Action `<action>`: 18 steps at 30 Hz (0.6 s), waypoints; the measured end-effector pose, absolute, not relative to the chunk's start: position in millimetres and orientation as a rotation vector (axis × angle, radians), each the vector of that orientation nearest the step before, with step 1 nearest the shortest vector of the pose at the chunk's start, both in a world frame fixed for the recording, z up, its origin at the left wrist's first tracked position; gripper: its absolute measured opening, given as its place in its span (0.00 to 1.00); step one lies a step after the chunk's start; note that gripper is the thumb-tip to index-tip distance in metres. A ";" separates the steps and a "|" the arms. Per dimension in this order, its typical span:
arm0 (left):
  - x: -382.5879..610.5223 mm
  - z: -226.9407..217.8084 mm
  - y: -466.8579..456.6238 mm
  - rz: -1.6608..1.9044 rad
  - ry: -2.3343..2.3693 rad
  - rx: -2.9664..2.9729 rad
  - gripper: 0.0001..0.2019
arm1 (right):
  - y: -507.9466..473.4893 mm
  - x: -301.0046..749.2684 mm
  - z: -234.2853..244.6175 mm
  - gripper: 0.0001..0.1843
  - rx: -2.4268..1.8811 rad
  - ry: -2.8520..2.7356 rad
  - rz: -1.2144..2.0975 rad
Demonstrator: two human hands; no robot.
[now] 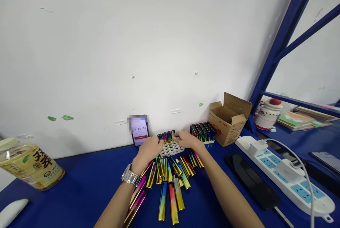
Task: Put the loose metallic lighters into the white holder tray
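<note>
My left hand (151,147) is at the left end of a white tray with holes (172,149). Its fingers are bent together beside the tray's back row, and what they hold is hidden. At the tray's right end, my right hand (187,140) has its fingertips closed around an upright lighter (173,133). A few other lighters (169,136) stand along that back row, while the holes in front show bare. Many shiny lighters in gold, pink, blue and red, such as a blue-and-yellow lighter (163,201), lie loose between my forearms.
A second rack of upright lighters (203,131) stands beside an open cardboard box (230,123). A phone showing a timer (140,132) leans on the wall. Rightward lie a black phone (252,180) and a power strip (287,175). A yellow-labelled bottle (33,166) is left.
</note>
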State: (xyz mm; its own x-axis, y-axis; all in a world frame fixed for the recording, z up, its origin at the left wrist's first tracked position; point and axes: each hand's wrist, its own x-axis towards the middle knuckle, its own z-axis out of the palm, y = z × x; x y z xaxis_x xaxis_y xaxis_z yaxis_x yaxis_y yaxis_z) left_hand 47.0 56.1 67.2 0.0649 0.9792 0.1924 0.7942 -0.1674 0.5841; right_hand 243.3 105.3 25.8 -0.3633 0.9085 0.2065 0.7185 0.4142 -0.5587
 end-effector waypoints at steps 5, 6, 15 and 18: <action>37.0 62.2 45.7 0.463 1.761 2.055 0.17 | 98.9 244.7 35.0 0.25 -1.196 -2.311 0.617; 38.3 60.8 43.9 0.410 1.748 2.053 0.17 | 95.5 238.7 36.2 0.26 -1.140 -2.352 0.643; 48.3 71.2 44.6 0.410 1.715 2.144 0.22 | 71.4 199.9 59.4 0.23 -1.022 -2.857 0.887; 45.7 78.6 51.6 0.596 1.674 2.205 0.19 | 71.8 213.6 75.7 0.20 -0.901 -2.600 1.040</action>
